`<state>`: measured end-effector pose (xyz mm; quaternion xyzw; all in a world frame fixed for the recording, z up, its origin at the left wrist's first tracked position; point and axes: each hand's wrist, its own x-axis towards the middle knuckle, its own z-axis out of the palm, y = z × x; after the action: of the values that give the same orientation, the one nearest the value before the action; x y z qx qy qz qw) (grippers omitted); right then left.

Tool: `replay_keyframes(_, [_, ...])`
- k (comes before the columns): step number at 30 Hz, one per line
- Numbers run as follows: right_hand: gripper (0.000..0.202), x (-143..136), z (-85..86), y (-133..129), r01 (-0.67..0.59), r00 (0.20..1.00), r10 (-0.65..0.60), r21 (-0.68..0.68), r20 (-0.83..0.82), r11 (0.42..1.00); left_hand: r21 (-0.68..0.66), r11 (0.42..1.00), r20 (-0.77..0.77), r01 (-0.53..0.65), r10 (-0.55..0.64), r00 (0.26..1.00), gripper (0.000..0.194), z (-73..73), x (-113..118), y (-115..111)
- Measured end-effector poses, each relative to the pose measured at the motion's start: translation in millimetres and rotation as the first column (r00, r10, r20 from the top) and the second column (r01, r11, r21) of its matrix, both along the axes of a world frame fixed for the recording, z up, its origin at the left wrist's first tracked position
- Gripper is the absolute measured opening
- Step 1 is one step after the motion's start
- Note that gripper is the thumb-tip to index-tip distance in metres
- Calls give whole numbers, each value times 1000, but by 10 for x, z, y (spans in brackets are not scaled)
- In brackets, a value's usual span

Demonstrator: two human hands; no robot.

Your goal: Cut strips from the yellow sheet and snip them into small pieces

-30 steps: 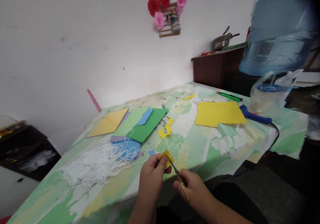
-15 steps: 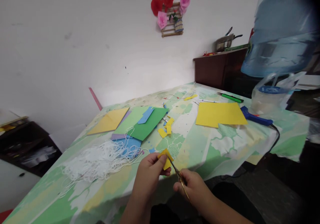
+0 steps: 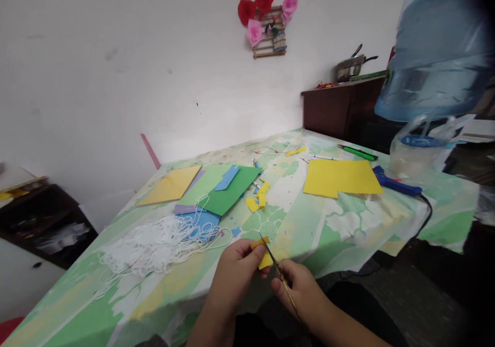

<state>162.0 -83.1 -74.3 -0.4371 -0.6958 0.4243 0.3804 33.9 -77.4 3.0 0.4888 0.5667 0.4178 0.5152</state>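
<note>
My left hand (image 3: 242,262) pinches a small piece of yellow paper (image 3: 265,259) between thumb and fingers, above the table's front edge. In my right hand (image 3: 299,287) are scissors (image 3: 284,280) with gold-coloured handles, their blades across the yellow piece. The blade tips point up and away from me, past the paper's top edge. Beyond my hands lie small yellow paper scraps (image 3: 253,204) on the patterned tablecloth. Farther right is a large yellow sheet (image 3: 342,178) with a notch cut from its near edge.
Tangled white cord (image 3: 150,246) covers the table's left side. Behind it lie green sheets (image 3: 234,192) and a yellow-orange sheet (image 3: 170,186). At right are a blue glue gun (image 3: 398,183) with its cable, a green cutter (image 3: 358,152), a plastic bag (image 3: 413,156) and a big water bottle (image 3: 433,58).
Both hands have shifted slightly right and down with the paper and scissors. The yellow piece has turned, and the blade tips now reach beyond its top edge.
</note>
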Motion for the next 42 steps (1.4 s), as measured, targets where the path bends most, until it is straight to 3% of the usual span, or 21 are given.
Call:
replay_keyframes(7, [36,4,-2,98,38,999,-38,29,-8,999,-44,998,65,51,-48,997,17,77,55,92])
replay_keyframes(13, [39,128,166,414,146,989,-146,37,-8,989,37,992,-7,118,-118,993,17,256,266,488])
replay_keyframes(17, [31,326,208,673,244,968,-249,-117,-31,963,25,983,-56,179,-178,983,14,277,510,878])
replay_keyframes(20, [33,495,186,806,313,938,-340,-262,-61,913,50,986,-126,160,-153,980,15,193,654,1090])
replay_keyframes(22, [36,584,171,844,359,915,-395,-282,-83,890,89,987,-178,137,-120,977,18,106,696,1149])
replay_keyframes(26, [37,627,196,815,332,885,-389,-238,-258,913,180,975,-309,131,-70,948,22,-55,659,1086])
replay_keyframes(30, [25,504,233,770,250,831,-317,-204,-456,947,301,945,-451,128,23,892,22,-108,571,886])
replay_keyframes(33, [22,409,205,761,237,848,-279,-149,-452,960,340,925,-529,169,39,848,23,-84,516,711])
replay_keyframes(38, [21,334,157,677,164,888,-202,-124,-414,979,312,907,-620,281,-30,784,34,-34,402,474])
replay_keyframes(42, [19,322,208,553,104,921,-133,-98,-367,990,280,928,-620,246,-21,784,31,-39,314,378])
